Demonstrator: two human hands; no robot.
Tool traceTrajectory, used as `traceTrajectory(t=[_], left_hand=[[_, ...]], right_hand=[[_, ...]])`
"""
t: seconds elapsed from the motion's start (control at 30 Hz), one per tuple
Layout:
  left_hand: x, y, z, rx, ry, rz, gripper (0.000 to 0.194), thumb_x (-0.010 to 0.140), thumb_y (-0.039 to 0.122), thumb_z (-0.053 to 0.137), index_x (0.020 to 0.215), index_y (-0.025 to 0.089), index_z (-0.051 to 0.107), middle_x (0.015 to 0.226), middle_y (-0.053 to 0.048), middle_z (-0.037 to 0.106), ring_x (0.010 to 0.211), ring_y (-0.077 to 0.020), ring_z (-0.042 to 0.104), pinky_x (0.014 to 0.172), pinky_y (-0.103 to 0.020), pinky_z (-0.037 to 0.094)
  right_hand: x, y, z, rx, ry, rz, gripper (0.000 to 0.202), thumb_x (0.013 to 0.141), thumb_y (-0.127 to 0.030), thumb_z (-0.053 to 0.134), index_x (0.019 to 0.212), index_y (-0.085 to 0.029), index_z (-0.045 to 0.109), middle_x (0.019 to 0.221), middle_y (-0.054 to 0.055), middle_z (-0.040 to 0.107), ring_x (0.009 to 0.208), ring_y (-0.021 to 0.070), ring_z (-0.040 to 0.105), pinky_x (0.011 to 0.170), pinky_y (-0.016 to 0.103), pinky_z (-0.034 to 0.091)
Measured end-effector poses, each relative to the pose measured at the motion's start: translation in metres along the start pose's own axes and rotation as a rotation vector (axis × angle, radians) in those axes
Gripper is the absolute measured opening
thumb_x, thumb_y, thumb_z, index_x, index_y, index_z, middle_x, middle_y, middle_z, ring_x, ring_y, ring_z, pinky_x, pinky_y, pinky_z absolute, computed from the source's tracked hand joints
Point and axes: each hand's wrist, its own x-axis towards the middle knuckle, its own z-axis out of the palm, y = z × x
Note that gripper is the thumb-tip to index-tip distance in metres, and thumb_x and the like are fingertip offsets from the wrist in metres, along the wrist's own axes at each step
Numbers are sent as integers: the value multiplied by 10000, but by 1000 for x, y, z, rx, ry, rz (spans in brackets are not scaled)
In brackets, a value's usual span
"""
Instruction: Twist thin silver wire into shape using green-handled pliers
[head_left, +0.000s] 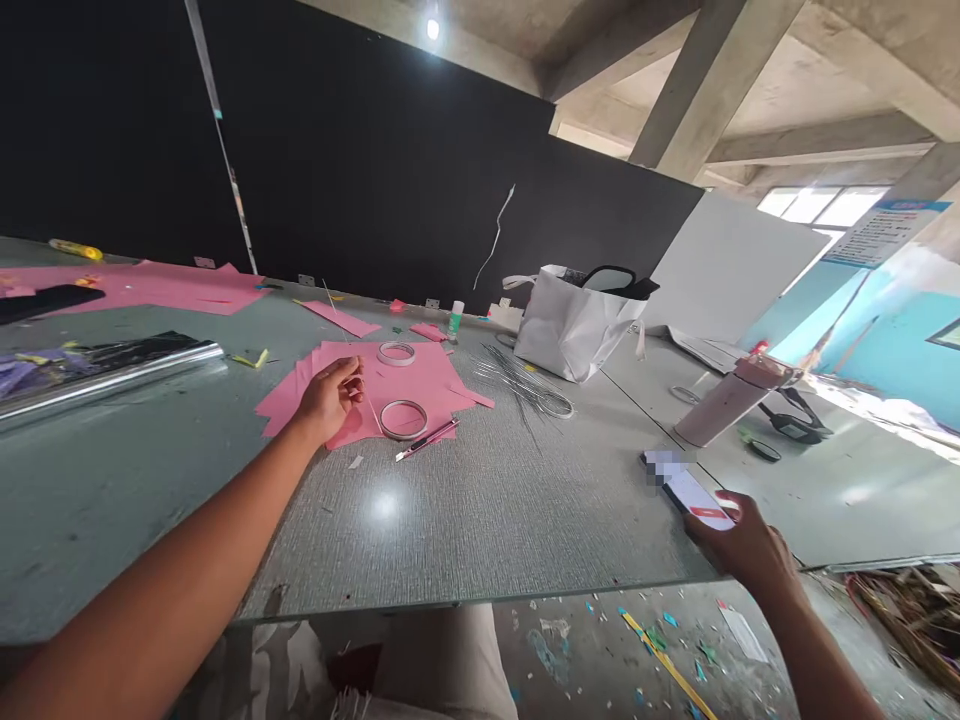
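Observation:
My left hand (330, 400) is closed in a pinch on a thin wire (372, 412), which slants up past the fingers and down toward the paper. Beneath it lies a stack of pink paper sheets (420, 382). On the stack rest two rolls of tape, one at the back (396, 353) and one nearer (403, 421). A pink utility knife (427, 440) lies at the stack's front right edge. Over at the right, my right hand (739, 540) grips a smartphone (694, 497) with its lit screen facing up, close above the table.
Several loose wires (517, 375) lie right of the paper, before a white bag (574, 325). A glue stick (455, 318) stands behind. A tumbler (724, 405) and a black strap (799, 425) are at right. Foil roll (187, 355) and more pink paper (165, 285) lie left.

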Motion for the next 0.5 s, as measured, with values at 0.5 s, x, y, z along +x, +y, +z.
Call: traceTrajectory(t=[0.5], left_hand=[[-16, -6, 11, 75, -132, -2, 370, 575, 373, 835, 781, 168, 605, 767, 24, 613, 536, -66, 564, 486, -197, 451]], right_hand=[[-13, -287, -15, 553, -270, -749, 272, 810, -330, 517, 968, -205, 700, 717, 27, 705, 649, 159, 622, 654, 263, 441]])
